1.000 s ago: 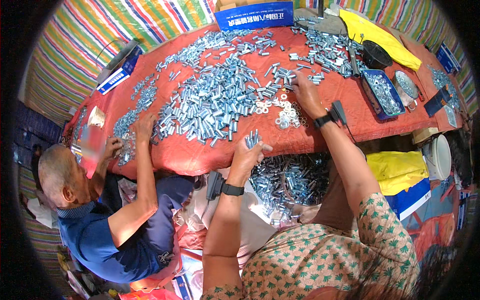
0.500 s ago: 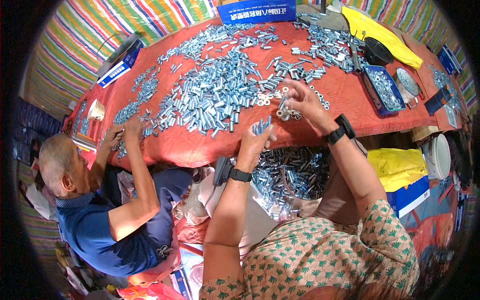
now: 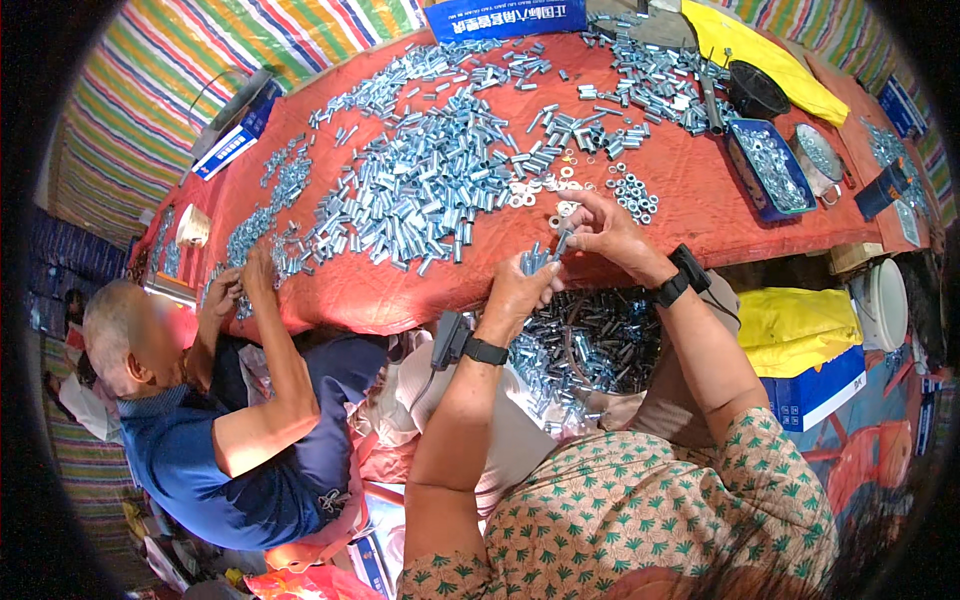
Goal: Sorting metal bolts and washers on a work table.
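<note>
My left hand (image 3: pixel 518 292) is closed around a small bunch of silver metal sleeves (image 3: pixel 534 261) at the near edge of the red table (image 3: pixel 690 200). My right hand (image 3: pixel 603 228) is just to its right, pinching one metal piece (image 3: pixel 562 241) against that bunch. Both wrists wear black bands. A big heap of silver sleeves (image 3: pixel 420 190) covers the table beyond my hands, with loose washers and nuts (image 3: pixel 630 192) beside my right hand. A sack of finished metal parts (image 3: pixel 580 345) lies below the table edge, under my hands.
A person in a blue shirt (image 3: pixel 250 440) sits at my left, both hands on parts at the table edge. A blue tray of nuts (image 3: pixel 770 165), a black bowl (image 3: pixel 755 92), yellow cloth (image 3: pixel 760 45) and a blue box (image 3: pixel 505 15) stand farther back. A blue carton (image 3: pixel 815 385) sits lower right.
My right hand has drawn back from the washers on the table to meet my left hand. My left hand rose slightly with the bunch. The other person's hands shifted along the edge.
</note>
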`<state>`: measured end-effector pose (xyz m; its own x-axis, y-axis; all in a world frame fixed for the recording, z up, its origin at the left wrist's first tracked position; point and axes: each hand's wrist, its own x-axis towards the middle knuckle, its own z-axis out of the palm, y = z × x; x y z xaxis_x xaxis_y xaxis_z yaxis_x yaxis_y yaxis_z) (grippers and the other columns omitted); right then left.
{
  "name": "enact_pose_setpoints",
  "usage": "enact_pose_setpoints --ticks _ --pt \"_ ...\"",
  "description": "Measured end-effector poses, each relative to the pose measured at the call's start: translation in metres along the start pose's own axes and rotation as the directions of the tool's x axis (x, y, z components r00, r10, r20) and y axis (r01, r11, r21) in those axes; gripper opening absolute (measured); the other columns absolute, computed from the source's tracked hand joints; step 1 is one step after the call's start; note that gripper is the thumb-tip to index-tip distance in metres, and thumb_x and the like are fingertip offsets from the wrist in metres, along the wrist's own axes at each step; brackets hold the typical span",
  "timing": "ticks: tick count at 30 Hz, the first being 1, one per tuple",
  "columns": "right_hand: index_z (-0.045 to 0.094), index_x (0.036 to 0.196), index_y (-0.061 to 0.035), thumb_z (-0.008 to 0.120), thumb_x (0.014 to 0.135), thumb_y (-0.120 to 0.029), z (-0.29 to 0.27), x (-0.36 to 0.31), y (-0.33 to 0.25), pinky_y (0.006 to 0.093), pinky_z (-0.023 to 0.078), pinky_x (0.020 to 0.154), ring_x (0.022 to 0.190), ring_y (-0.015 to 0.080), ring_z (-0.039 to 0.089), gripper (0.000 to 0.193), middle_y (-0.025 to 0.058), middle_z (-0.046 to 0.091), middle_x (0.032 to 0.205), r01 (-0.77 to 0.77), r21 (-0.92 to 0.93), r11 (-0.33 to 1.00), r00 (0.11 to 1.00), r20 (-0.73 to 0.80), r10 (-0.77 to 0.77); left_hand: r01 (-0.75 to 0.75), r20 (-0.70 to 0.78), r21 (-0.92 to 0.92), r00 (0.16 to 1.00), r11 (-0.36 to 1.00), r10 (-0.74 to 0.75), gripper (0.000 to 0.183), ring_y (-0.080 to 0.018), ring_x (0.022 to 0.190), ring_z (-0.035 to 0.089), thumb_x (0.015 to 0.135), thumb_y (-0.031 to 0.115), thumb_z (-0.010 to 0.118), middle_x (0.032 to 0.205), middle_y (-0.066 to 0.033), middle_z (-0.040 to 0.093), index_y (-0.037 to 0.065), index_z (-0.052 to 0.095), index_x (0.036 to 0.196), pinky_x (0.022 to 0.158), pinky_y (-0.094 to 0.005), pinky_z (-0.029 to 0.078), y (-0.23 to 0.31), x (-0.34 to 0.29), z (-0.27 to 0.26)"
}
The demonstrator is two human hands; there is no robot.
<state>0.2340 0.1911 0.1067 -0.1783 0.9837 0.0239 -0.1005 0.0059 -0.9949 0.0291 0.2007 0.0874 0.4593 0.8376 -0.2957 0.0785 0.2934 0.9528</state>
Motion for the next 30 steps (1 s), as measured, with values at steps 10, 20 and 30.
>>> enact_pose_setpoints --ticks 10,20,30 --pt "0.039 0.143 -0.0058 0.066 0.083 0.005 0.015 0.001 -0.002 0.0238 0.049 0.073 0.081 0.0077 0.056 0.067 0.0023 0.061 0.092 0.077 -0.076 0.994 0.992 0.101 -0.069 0.036 0.107 -0.240 0.994 0.970 -0.010 0.020 -0.0071 0.055 0.056 0.093 0.022 0.064 0.077 -0.0057 0.068 0.002 0.063 0.096 0.047 -0.0193 0.041 -0.006 0.001 -0.011" --pt "0.056 0.123 -0.0037 0.061 0.076 0.004 0.013 0.043 0.032 0.0456 0.049 0.071 0.081 0.0408 0.060 0.048 0.0173 0.065 0.086 0.303 -0.882 0.361 0.824 0.052 -0.564 0.038 -0.040 -0.227 0.998 0.973 -0.048 0.021 -0.0061 0.053 0.054 0.092 0.023 0.065 0.070 -0.0031 0.065 0.002 0.065 0.094 0.043 -0.0178 0.037 -0.006 -0.003 -0.020" --pt "0.055 0.125 -0.0029 0.064 0.086 -0.005 0.015 0.026 0.000 0.0243 0.052 0.062 0.077 0.0092 0.066 0.040 0.0058 0.070 0.084 0.204 -0.342 0.917 0.960 -0.113 -0.256 0.059 0.024 -0.339 0.998 0.939 -0.054 0.021 -0.0063 0.052 0.053 0.093 0.023 0.062 0.070 -0.0030 0.064 0.002 0.065 0.093 0.045 -0.0194 0.037 -0.004 0.003 -0.012"
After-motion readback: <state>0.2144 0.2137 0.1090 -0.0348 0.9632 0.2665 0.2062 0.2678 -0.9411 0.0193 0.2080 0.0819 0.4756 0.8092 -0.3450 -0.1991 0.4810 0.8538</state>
